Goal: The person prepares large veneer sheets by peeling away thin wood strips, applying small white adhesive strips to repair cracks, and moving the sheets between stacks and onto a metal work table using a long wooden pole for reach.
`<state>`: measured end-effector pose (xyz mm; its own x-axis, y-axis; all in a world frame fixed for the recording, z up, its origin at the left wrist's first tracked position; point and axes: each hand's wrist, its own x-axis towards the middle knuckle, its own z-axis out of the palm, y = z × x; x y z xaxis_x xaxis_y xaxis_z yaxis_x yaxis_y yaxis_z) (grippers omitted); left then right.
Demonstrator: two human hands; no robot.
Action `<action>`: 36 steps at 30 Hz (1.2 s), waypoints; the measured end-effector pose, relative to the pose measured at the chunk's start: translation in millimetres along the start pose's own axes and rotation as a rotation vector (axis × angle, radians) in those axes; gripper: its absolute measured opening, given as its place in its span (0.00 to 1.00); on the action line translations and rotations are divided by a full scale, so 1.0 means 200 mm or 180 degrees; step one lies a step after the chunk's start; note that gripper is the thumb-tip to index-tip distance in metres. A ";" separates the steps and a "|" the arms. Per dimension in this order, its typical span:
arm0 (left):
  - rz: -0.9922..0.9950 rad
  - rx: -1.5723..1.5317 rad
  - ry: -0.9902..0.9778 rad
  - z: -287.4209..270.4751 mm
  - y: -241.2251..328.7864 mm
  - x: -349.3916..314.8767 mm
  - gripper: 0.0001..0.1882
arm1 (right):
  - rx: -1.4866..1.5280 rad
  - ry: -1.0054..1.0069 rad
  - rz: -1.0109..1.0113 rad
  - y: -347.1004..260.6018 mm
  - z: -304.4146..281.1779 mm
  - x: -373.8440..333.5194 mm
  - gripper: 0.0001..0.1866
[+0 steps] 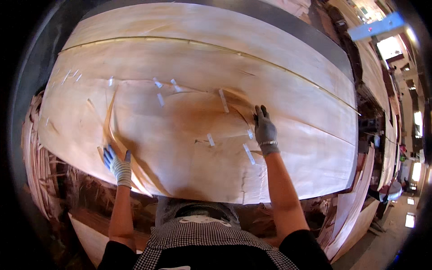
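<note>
Veneer (315, 166), a broad, thin sheet of pale tan wood, is lying across a flat, dark grey worktop (330, 50), whose left end is fading into the black lens rim. The left grip (120, 169), a hand in a striped pale glove with blue fingertips, is resting at a lifted, split flap along the near edge; I cannot make out whether it is pinching the wood or only pressing it. The right grip (266, 130), in a dark grey glove, is lying released on the sheet, its palm hiding from view. Short whitish tape strips (223, 100) are dotting the surface. A black-and-white checked apron (198, 234) is partly covering dim brown scraps (139, 209) below; the room at right is blurring.
</note>
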<state>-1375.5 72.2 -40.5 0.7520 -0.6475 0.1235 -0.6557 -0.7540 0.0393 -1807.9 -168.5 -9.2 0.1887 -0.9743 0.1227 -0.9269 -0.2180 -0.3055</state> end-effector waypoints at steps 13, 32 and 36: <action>-0.2295 -0.2517 -0.1109 0.29 -0.53 -0.58 0.23 | 0.0673 0.0945 -0.0313 -0.01 -0.24 -0.47 0.08; -0.2578 -0.3966 0.0622 0.19 -2.19 -1.54 0.14 | 0.1166 -0.2459 -0.3608 -2.08 0.14 -1.92 0.13; -0.2986 -0.4366 0.0883 -0.09 -2.09 -1.30 0.16 | 0.1242 -0.2382 -0.4233 -2.41 0.35 -1.92 0.13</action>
<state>-1298.4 558.2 -70.5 0.9534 0.0876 -0.2888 0.2968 -0.0980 0.9499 -1411.0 306.4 25.2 0.9890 0.1390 0.0509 0.1419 -0.7925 -0.5931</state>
